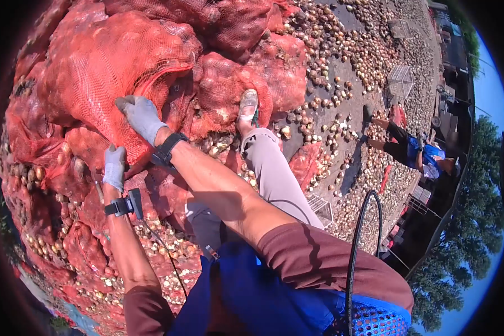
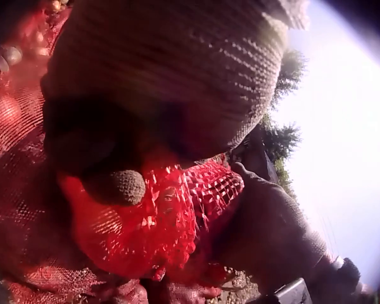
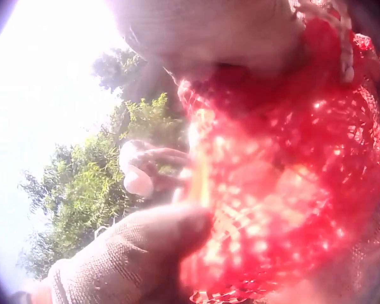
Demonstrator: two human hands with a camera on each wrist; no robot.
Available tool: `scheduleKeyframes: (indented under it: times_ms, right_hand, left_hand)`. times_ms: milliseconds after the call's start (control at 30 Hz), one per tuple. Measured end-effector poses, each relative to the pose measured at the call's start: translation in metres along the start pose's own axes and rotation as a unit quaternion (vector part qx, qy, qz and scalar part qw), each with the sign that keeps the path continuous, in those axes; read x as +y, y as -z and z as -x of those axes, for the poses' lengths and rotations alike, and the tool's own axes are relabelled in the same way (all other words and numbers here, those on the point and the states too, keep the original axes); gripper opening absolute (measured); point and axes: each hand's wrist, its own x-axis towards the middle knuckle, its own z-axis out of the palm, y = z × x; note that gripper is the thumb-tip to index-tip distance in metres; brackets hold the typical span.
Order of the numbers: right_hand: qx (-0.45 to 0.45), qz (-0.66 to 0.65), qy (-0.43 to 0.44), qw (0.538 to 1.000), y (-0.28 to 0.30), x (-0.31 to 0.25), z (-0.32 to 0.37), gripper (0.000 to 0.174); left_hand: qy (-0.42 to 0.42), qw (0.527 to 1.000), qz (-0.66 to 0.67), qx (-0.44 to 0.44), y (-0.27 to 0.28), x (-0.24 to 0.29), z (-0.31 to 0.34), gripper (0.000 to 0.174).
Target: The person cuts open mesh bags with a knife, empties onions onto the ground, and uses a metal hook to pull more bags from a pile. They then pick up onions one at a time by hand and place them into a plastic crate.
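Observation:
Both hands wear pale knitted gloves and hold the rim of a red mesh bag (image 1: 109, 70) that bulges with contents on the heap. The right hand (image 1: 143, 117) grips the bag's gathered edge, higher up in the head view. Lower and to the left, the left hand (image 1: 115, 166) pinches the edge of the same mesh. Close up in the left wrist view, red netting (image 2: 158, 221) hangs under the left hand's glove (image 2: 177, 69), with the right hand (image 2: 272, 221) beyond. In the right wrist view, the left hand's thumb and fingers (image 3: 126, 247) hold the sunlit mesh.
More filled red mesh bags (image 1: 252, 73) lie piled around, with loose onions (image 1: 50, 246) between them. One foot (image 1: 248, 103) stands among the bags. Onions (image 1: 347, 50) cover the ground to the right, near wire crates (image 1: 400, 81) and another person (image 1: 414, 148).

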Motion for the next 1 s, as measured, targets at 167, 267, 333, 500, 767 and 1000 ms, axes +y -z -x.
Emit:
scheduleKeyframes:
  times_ms: [167, 267, 333, 500, 767, 1000]
  right_hand:
    - [-0.054, -0.090, -0.012, 0.994, 0.017, 0.003, 0.007, 0.042]
    - [-0.038, -0.028, 0.026, 0.999, 0.016, 0.018, 0.010, 0.042]
    - [-0.050, 0.026, 0.029, 0.998, 0.010, 0.024, 0.003, 0.044]
    - [-0.054, 0.086, 0.020, 0.995, 0.021, 0.040, -0.001, 0.046]
    - [-0.126, -0.169, 0.017, 0.977, 0.024, 0.077, -0.034, 0.039]
    - [-0.130, -0.016, 0.123, 0.984, 0.106, 0.049, 0.013, 0.046]
  left_hand:
    - [-0.003, 0.998, -0.057, 0.000, 0.008, -0.010, -0.018, 0.012]
    - [-0.005, 0.996, -0.084, -0.036, 0.029, -0.014, -0.020, 0.014]
    - [-0.024, 0.993, -0.111, -0.037, 0.055, -0.022, -0.028, 0.015]
    - [-0.067, 0.996, -0.047, 0.017, 0.033, -0.027, -0.016, 0.014]
    - [-0.062, 0.992, -0.060, 0.091, -0.033, -0.037, -0.051, 0.008]
    - [-0.080, 0.984, -0.009, 0.158, -0.060, -0.017, 0.022, 0.008]
